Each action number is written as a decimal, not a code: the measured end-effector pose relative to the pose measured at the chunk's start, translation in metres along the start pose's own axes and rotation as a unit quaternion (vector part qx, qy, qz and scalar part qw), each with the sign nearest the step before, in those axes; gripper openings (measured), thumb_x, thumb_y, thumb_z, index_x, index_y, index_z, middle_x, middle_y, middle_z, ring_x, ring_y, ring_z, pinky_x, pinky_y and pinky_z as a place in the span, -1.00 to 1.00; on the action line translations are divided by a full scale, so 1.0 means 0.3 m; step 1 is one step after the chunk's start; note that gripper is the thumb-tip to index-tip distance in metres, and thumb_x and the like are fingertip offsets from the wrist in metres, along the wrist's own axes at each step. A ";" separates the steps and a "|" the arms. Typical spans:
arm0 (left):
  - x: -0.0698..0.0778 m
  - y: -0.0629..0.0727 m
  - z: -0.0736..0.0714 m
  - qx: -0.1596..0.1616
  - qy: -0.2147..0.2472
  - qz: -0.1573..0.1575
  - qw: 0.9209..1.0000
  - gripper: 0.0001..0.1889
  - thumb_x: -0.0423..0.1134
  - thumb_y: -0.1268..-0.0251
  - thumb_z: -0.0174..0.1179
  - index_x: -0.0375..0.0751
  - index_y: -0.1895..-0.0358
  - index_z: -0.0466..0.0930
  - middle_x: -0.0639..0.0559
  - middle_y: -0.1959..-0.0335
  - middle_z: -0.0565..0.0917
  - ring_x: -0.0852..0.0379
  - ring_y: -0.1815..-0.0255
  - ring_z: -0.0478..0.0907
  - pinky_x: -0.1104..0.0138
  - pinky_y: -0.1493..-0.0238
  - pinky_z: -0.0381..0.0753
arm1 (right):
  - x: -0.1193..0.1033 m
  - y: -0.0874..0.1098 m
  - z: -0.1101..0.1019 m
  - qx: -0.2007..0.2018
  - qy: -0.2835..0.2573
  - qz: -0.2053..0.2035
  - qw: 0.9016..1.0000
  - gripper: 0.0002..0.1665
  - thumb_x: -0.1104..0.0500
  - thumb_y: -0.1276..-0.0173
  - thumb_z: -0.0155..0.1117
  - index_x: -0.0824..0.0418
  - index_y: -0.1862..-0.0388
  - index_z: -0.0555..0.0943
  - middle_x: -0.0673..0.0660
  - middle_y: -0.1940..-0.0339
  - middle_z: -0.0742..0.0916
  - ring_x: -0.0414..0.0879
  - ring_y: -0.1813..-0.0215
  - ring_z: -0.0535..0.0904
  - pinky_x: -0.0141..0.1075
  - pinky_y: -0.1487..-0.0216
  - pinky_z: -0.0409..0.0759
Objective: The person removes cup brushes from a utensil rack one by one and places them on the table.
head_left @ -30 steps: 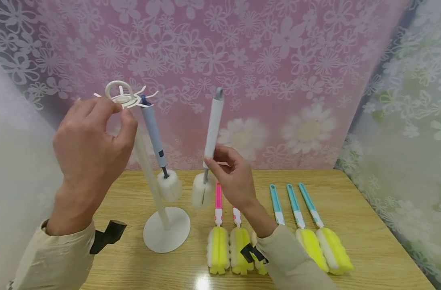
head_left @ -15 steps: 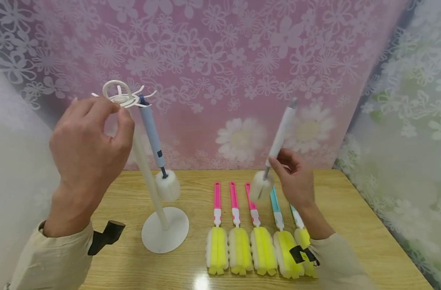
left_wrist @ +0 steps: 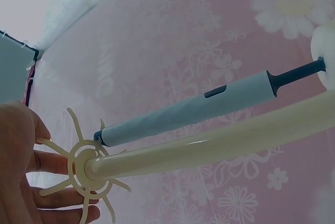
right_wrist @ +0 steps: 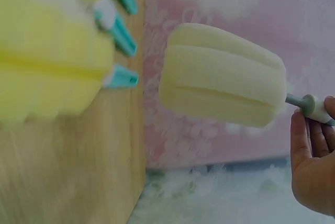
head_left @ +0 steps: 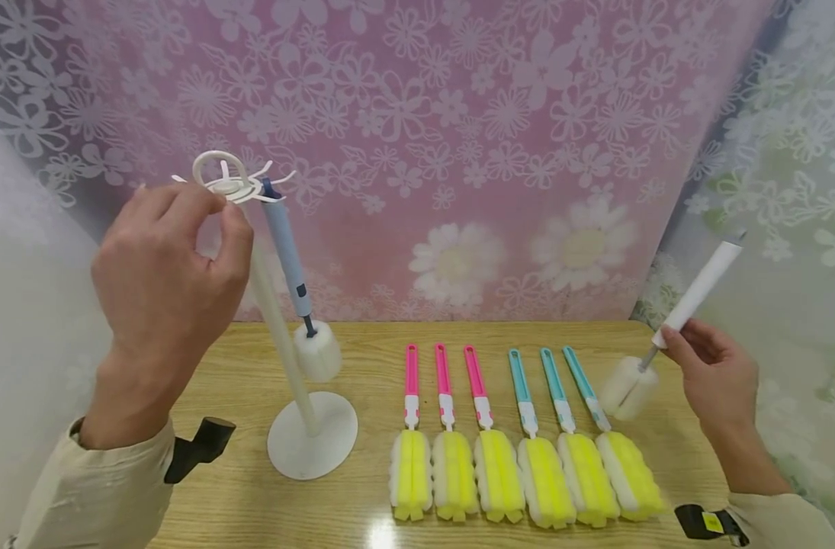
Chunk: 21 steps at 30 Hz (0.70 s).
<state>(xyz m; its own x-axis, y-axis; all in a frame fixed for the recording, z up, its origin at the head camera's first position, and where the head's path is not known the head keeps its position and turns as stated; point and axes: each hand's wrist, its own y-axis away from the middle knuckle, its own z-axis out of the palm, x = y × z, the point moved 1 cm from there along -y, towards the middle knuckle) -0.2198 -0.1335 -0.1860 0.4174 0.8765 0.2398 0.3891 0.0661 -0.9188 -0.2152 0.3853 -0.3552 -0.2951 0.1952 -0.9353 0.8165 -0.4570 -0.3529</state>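
Observation:
At the left, my left hand (head_left: 173, 267) pinches the top of a white hook stand (head_left: 235, 187) between thumb and fingers. A blue-handled sponge brush (head_left: 287, 252) hangs from one hook, its white sponge head downward. In the left wrist view, the blue-handled brush (left_wrist: 193, 106) runs alongside the stand's pole (left_wrist: 220, 143). At the far right, my right hand (head_left: 722, 374) grips a white-handled sponge brush (head_left: 698, 293) low on its handle. That brush leans to the right, with its sponge head (right_wrist: 222, 75) lowest and raised above the table.
Three pink-handled brushes (head_left: 444, 381) and three teal-handled brushes (head_left: 557, 389), all with yellow-and-white sponge heads, lie in a row on the wooden table (head_left: 362, 503). The stand's round base (head_left: 312, 450) sits left of them. Flowered cloth (head_left: 451, 152) hangs behind.
My right hand has carried the white-handled brush from near the stand to the far right, over the row of brushes, tilting it more. My left hand stays on the stand's top.

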 end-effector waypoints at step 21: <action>-0.002 0.002 -0.003 0.000 -0.009 0.011 1.000 -0.69 -0.15 -0.25 -0.01 -0.32 0.37 0.63 -0.22 0.35 0.62 -0.19 0.38 0.48 -0.06 0.42 0.35 | 0.218 -0.032 -0.168 -0.167 0.299 0.098 0.935 -0.19 -0.09 -0.40 0.13 0.62 -0.24 0.33 -0.04 0.30 0.74 -0.42 0.39 0.62 -0.37 0.35 0.63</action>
<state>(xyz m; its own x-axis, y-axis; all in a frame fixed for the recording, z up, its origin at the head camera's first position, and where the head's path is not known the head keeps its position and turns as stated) -0.2190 -0.1343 -0.1865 0.4105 0.8863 0.2142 0.3804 0.0470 -0.9236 -0.2173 0.4462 -0.4118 0.1253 0.6310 -0.7656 0.9645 -0.2584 -0.0552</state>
